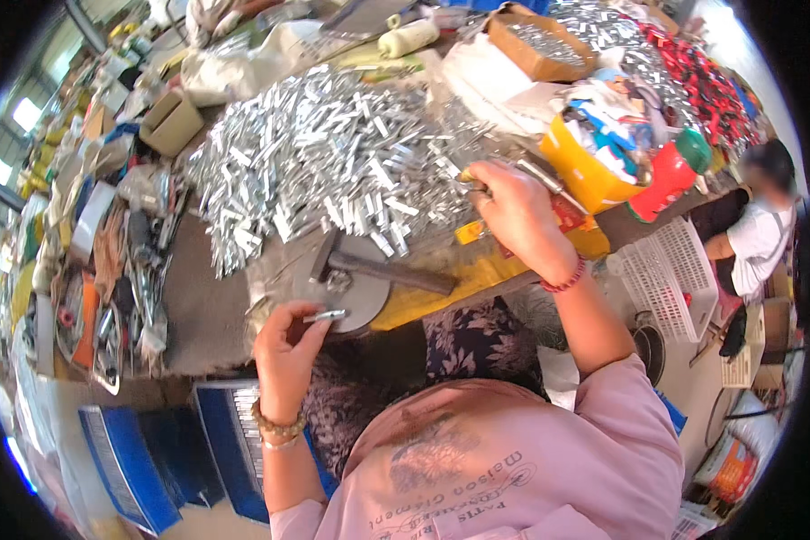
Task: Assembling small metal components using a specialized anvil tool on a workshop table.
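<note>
My left hand [284, 355], near the table's front edge, pinches a small silver metal piece [328, 315] between thumb and fingertips. Just beyond it lies a hammer [396, 273], its head and handle over a round grey metal plate [365, 303]. My right hand [516, 212] is closed at the right end of a large heap of silver metal pieces [324, 153]. A bit of yellow shows at its fingertips, but what it holds is not clear. Beside that hand lie a metal rod-like tool [553, 183] and a red-and-yellow packet [567, 214].
Right of the heap stand a yellow container of rags [589, 171], a red bottle with green cap [666, 184] and a cardboard box [540, 45]. Tools crowd the left, including an orange handle [85, 319]. Another person [760, 225] sits right, by a white plastic crate [670, 279].
</note>
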Action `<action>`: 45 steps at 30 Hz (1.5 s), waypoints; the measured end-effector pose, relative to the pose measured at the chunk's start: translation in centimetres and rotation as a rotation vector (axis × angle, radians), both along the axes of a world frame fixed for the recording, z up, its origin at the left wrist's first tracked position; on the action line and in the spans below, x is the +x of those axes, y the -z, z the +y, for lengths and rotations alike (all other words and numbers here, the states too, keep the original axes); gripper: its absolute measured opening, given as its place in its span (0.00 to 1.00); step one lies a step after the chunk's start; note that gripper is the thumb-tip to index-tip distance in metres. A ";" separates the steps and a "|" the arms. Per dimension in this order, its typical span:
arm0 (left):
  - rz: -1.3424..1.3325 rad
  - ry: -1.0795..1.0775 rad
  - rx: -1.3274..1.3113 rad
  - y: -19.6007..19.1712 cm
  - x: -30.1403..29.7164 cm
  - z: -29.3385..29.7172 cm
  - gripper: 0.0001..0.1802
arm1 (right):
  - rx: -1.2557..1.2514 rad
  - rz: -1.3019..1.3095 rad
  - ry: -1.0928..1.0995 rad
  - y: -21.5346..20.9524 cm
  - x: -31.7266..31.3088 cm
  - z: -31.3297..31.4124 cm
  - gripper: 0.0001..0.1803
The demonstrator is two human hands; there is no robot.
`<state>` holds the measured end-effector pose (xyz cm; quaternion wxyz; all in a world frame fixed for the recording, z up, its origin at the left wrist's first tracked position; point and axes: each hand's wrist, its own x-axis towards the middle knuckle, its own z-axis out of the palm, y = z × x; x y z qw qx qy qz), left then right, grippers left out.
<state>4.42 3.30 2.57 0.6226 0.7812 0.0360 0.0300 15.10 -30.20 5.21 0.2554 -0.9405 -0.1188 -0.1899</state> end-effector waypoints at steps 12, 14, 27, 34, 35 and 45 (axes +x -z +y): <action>-0.295 0.069 0.553 -1.3 0.3 -0.3 0.10 | 0.088 -0.069 -0.541 1.8 -5.5 9.9 0.08; -0.331 0.069 0.596 -1.2 0.3 -0.2 0.11 | 0.067 -0.069 -0.558 1.8 -5.8 10.2 0.08; -0.372 0.075 0.609 -0.9 1.2 0.0 0.10 | -0.071 -0.057 -0.573 1.2 -5.7 10.5 0.04; -0.345 0.096 0.512 -0.4 1.1 0.4 0.11 | 0.004 -0.052 -0.624 1.8 -5.3 10.7 0.03; -0.361 0.093 0.505 -0.4 1.2 0.4 0.10 | 0.003 -0.052 -0.621 1.9 -5.2 10.8 0.03; -0.301 0.083 0.494 -0.3 0.8 0.5 0.11 | 0.057 -0.114 -0.608 2.0 -5.4 10.2 0.03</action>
